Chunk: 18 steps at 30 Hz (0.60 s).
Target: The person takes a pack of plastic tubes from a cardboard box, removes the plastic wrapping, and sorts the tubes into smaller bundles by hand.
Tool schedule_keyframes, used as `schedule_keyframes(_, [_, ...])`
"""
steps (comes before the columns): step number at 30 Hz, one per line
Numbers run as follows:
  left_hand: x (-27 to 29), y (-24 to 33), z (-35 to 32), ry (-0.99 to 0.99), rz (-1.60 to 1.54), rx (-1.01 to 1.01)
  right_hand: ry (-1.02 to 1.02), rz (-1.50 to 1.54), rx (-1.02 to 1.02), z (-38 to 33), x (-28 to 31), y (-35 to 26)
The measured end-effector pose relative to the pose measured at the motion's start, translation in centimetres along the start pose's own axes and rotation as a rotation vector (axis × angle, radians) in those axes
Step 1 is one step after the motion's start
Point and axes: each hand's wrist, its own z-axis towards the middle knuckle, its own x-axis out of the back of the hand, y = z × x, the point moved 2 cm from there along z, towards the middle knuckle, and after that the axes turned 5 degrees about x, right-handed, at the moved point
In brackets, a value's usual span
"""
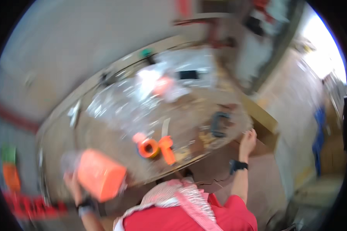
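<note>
The picture is blurred by motion. My left hand (71,181) grips an orange block-shaped object (100,174) wrapped in clear plastic, held just above the near left edge of the table (61,134). My right hand (248,140) rests with its fingers on the table's near right edge, holding nothing that I can make out; a dark watch sits on that wrist. An orange tape dispenser (155,147) stands on the table between my hands. Clear plastic sheeting (123,104) covers much of the tabletop, and a second orange item (162,85) lies farther back among it.
A dark clamp-like tool (219,124) lies near the table's right edge. A dark flat rectangle (189,74) sits at the far side. A brown cardboard box (264,115) stands right of the table. Orange and green things (9,169) are at far left.
</note>
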Motion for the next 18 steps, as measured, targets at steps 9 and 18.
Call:
schedule_keyframes(9, [-3.9, 2.9, 3.6, -0.030, 0.280, -0.298, -1.145, 0.590, 0.666, -23.7, -6.0, -31.0])
schedule_keyframes(18, [1.3, -2.1, 9.4, -0.020, -0.152, -0.282, -1.158, 0.338, 1.123, -37.5, -11.5, -45.2])
